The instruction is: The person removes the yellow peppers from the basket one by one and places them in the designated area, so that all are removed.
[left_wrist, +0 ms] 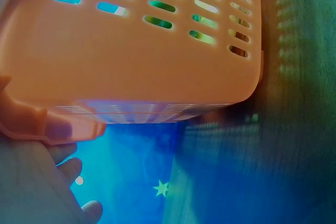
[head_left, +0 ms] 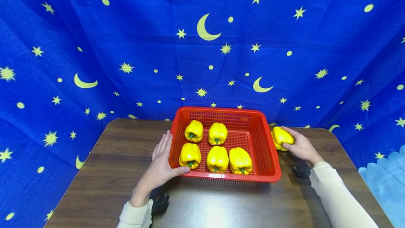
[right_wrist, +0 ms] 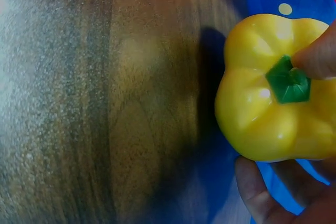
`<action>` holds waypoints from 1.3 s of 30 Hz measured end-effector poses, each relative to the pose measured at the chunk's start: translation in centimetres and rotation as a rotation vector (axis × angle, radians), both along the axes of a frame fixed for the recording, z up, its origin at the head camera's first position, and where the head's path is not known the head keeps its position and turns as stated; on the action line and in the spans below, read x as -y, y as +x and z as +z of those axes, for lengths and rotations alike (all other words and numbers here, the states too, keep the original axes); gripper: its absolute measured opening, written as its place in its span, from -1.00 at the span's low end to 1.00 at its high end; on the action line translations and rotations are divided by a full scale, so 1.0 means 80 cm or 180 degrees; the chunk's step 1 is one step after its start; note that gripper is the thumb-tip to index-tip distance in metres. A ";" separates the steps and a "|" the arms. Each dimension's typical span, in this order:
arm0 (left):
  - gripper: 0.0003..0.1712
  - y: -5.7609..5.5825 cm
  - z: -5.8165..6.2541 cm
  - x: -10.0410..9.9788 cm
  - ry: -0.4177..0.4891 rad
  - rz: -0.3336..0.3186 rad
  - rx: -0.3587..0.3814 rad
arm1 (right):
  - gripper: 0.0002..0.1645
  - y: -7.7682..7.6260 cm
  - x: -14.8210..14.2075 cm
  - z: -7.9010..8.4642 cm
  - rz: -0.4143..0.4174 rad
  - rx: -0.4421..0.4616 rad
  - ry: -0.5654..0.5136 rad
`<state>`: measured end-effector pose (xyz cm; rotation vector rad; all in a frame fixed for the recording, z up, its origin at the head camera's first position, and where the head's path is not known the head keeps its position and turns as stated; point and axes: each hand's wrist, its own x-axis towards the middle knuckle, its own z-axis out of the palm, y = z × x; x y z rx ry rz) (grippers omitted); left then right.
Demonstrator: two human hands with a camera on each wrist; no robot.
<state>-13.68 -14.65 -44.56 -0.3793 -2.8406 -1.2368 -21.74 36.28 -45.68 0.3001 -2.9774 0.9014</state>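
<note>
A red plastic basket (head_left: 269,150) with slotted walls stands on the table. Several yellow bell peppers (head_left: 217,159) with green stems lie inside it, in a back row and a front row. My left hand (head_left: 159,166) rests at the basket's left front corner, fingers stretched along the outside of the left wall and thumb over the front rim. In the left wrist view, fingertips of the left hand (left_wrist: 31,182) show below the rim. Right of the basket, my right hand (head_left: 302,147) grips another yellow bell pepper (right_wrist: 262,114), thumb beside its stem and fingers on its far side.
The brown wooden table (head_left: 126,143) has rounded back corners. Behind it hangs a blue curtain (head_left: 152,45) with yellow moons and stars, close to the basket's back rim. Light blue scalloped fabric (head_left: 386,182) shows at the right. Black wrist devices (head_left: 160,202) sit under both wrists.
</note>
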 end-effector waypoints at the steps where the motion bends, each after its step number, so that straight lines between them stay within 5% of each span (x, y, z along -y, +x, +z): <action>1: 0.43 0.000 0.000 0.000 -0.0009 0.0005 -0.0003 | -0.17 -0.001 0.000 0.000 0.0005 -0.0002 0.0002; 13: 0.42 0.000 0.000 0.000 0.0034 -0.0013 0.0003 | -0.16 -0.006 0.001 -0.005 0.0013 0.0163 0.0039; 39: 0.42 -0.001 -0.004 0.002 0.0017 -0.0015 -0.0013 | -0.16 -0.007 0.017 -0.001 -0.0018 0.0043 0.0310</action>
